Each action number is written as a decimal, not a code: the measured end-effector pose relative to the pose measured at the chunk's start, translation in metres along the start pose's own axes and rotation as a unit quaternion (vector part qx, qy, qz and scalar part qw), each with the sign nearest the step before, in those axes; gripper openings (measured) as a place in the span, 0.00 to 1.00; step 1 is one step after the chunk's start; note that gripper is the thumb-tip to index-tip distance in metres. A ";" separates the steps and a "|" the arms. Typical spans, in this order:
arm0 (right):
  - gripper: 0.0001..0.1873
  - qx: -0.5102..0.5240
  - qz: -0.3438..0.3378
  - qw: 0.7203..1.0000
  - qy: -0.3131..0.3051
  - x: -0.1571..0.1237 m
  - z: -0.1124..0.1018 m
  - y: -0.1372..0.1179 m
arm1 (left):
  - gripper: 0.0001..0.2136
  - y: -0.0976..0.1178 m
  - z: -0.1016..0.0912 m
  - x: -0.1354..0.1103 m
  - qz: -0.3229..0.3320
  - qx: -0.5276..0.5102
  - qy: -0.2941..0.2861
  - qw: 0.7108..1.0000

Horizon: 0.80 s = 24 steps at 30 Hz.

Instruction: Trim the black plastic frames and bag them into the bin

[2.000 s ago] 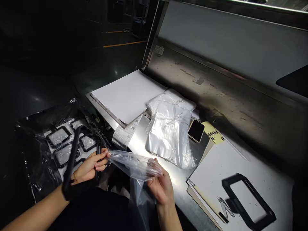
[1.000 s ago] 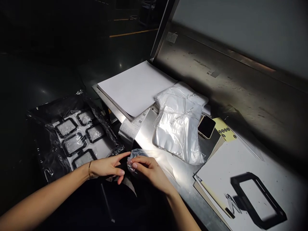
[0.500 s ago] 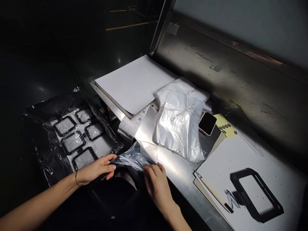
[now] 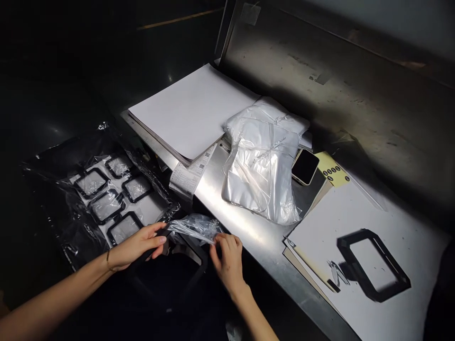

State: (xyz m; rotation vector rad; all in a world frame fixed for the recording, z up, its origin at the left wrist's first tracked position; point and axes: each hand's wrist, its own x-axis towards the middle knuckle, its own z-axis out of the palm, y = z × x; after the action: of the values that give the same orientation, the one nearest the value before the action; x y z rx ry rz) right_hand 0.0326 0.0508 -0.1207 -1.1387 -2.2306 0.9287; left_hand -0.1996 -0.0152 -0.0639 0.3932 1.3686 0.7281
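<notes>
My left hand [image 4: 144, 244] is closed around the edge of a black plastic frame [image 4: 202, 258], whose dark outline partly merges with the dark clothing below. A crumpled clear plastic bag [image 4: 199, 226] lies over the frame's upper side, between my hands. Its gathered edge is pinched by the fingers of my right hand [image 4: 227, 260]. To the left of my left hand is a box lined with black plastic [image 4: 67, 213]. Inside it, several similar black frames [image 4: 106, 206] in clear film lie on a white sheet.
The metal bench [image 4: 245, 237] bears a stack of white sheets [image 4: 188, 109], tied clear bags [image 4: 263, 166], a phone [image 4: 305, 166] and a yellow label sheet [image 4: 330, 168]. On white board [image 4: 313, 232] at right are another black frame [image 4: 375, 291], small snips [image 4: 336, 273] and a yellow-handled cutter [image 4: 316, 270].
The bag has been drawn down nearer the frame, and more of the frame's corner shows. My right hand stays pinched on the bag's edge. The whole view has shifted slightly.
</notes>
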 end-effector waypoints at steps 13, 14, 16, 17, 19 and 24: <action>0.13 0.130 0.022 0.986 -0.100 -0.040 0.020 -0.053 | 0.27 -0.012 -0.013 0.003 -0.022 -0.031 -0.018 0.999; 0.14 0.140 0.022 0.984 -0.108 -0.029 0.022 -0.056 | 0.27 -0.011 -0.011 0.004 -0.025 -0.026 -0.024 0.999; 0.16 0.163 0.008 0.977 -0.139 -0.008 0.028 -0.062 | 0.29 -0.010 -0.007 0.006 -0.029 -0.016 -0.036 0.999; 0.17 0.176 -0.006 0.971 -0.163 0.001 0.031 -0.066 | 0.29 -0.009 -0.006 0.007 -0.029 -0.009 -0.039 0.999; 0.16 0.196 -0.036 0.956 -0.214 0.010 0.036 -0.074 | 0.29 -0.009 -0.004 0.010 -0.020 0.009 -0.032 0.999; 0.17 0.189 -0.032 0.942 -0.276 -0.007 0.036 -0.070 | 0.15 -0.027 -0.014 0.018 -0.001 0.090 0.060 0.994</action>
State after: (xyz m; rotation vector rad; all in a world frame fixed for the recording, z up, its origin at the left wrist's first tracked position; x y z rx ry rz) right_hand -0.0237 0.0025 -0.0929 -0.6770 -2.3216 1.7263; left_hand -0.2065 -0.0252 -0.0975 0.4976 1.5536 0.6367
